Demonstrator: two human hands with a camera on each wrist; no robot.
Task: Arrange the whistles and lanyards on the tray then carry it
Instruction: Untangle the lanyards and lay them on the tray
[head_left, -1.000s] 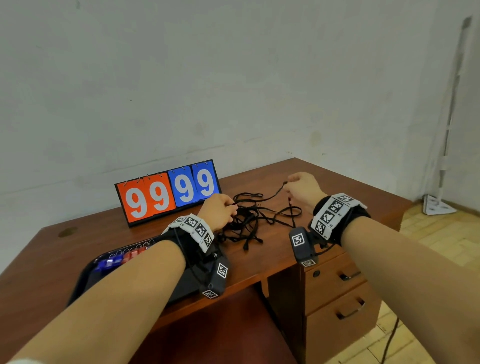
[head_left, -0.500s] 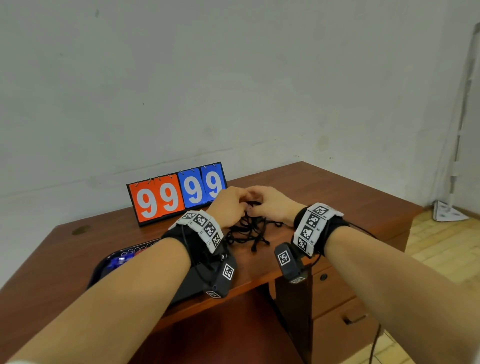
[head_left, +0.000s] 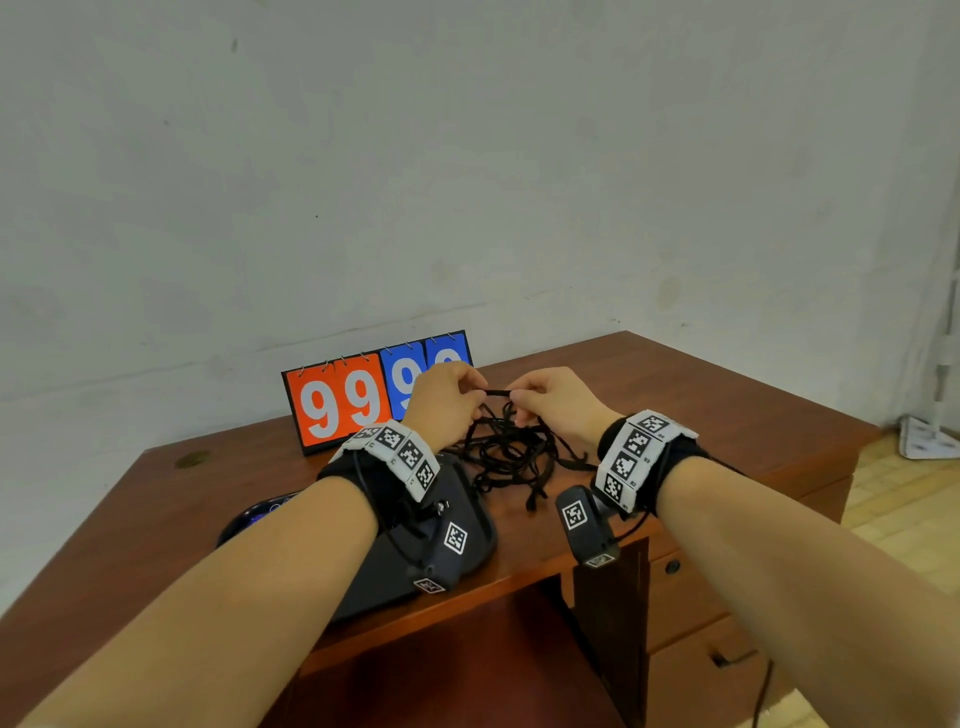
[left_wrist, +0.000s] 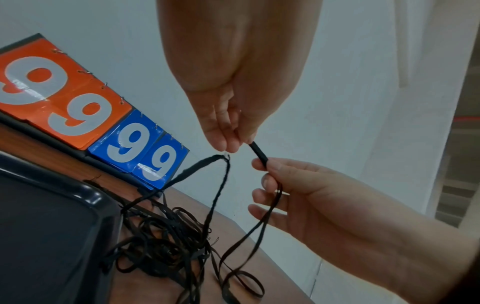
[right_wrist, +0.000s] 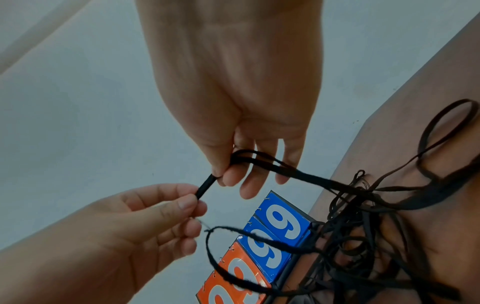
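Right now we are sorting one lanyard (head_left: 497, 392) out of the black tangle of lanyards (head_left: 511, 457) lying on the desk (head_left: 727, 410), just right of the dark tray (head_left: 467, 525). Our left hand (head_left: 441, 402) and right hand (head_left: 558, 402) each pinch an end of its short stiff sleeve, held taut above the pile, in front of the scoreboard (head_left: 358, 395). Whistles seem to sit at the tray's far left, though we cannot tell for sure. Next, we judge, comes drawing the cord free of the knot and laying it on the tray.
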